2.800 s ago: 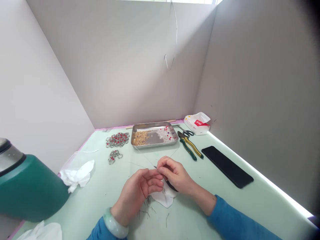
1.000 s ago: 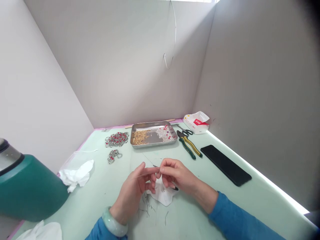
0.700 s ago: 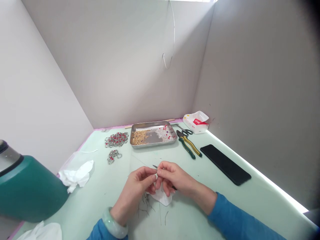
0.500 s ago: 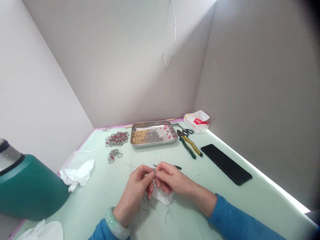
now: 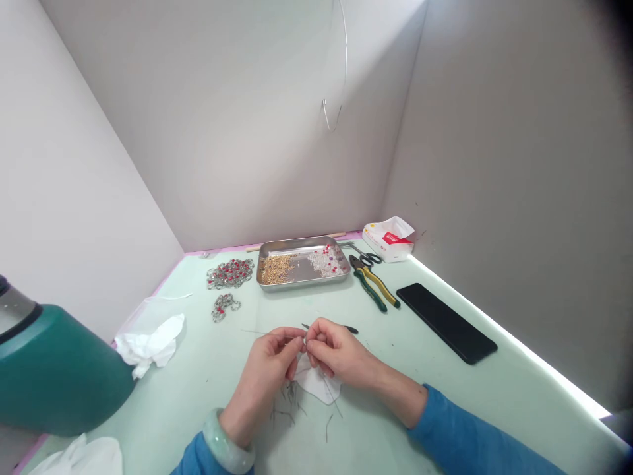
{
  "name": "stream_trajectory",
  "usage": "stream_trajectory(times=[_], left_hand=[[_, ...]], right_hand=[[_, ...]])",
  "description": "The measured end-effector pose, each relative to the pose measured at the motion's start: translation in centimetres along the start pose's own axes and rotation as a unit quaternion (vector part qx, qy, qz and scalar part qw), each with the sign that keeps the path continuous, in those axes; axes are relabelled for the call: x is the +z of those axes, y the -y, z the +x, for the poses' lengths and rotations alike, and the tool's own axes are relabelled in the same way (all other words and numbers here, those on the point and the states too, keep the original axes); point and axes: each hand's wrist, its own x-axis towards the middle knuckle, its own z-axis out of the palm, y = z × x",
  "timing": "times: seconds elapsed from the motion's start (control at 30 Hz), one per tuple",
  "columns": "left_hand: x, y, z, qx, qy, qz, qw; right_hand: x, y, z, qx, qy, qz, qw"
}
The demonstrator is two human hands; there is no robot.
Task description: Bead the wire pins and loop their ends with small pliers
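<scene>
My left hand [image 5: 267,369] pinches a thin wire [image 5: 251,331], whose free end sticks out to the left past the fingers. My right hand [image 5: 339,349] is closed with thumb and index fingertips against those of the left; the small thing between them is hidden. Below the hands lies a white scrap of tissue [image 5: 319,386] with a wire across it. Several short dark wire pieces [image 5: 289,396] are scattered beside it. Just behind the right hand rests a thin pointed tool with a dark handle [image 5: 351,329], partly covered.
A metal tray [image 5: 304,284] holds gold, clear and red beads. Beaded chains [image 5: 230,274] lie left of it. Pliers [image 5: 373,284], scissors [image 5: 370,258], a tissue pack [image 5: 388,239] and a black phone [image 5: 445,323] are at right. A green bottle [image 5: 64,369] and crumpled tissue [image 5: 153,343] are left.
Both hands stay pinched together, with the fingertips shifted slightly to the left. More of the wire and of the tissue scrap shows. The view has moved a little.
</scene>
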Motion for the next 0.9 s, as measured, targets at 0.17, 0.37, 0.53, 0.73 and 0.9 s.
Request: stream_trajectory(times=[0.17,0.37,0.53,0.73,0.9], left_hand=[[0.1,-0.3,-0.1,0.011,-0.036,0.036,0.999],[-0.1,-0.1,0.0,0.01,-0.011,0.044,0.999],[0.0,-0.1,0.1,-0.016,0.018,-0.009,1.0],[-0.2,0.2,0.1,-0.024,0.048,-0.079,0.995],[-0.2,0.5,0.2,-0.038,0.083,-0.118,0.989]], right_hand=[[-0.1,0.0,0.0,0.007,0.001,-0.029,1.0],[-0.1,-0.5,0.0,-0.006,-0.012,-0.042,0.999],[0.1,-0.2,0.0,0.013,-0.015,-0.015,1.0],[0.4,0.5,-0.1,0.011,-0.004,0.057,0.998],[0.2,0.0,0.1,-0.025,-0.02,0.059,0.998]])
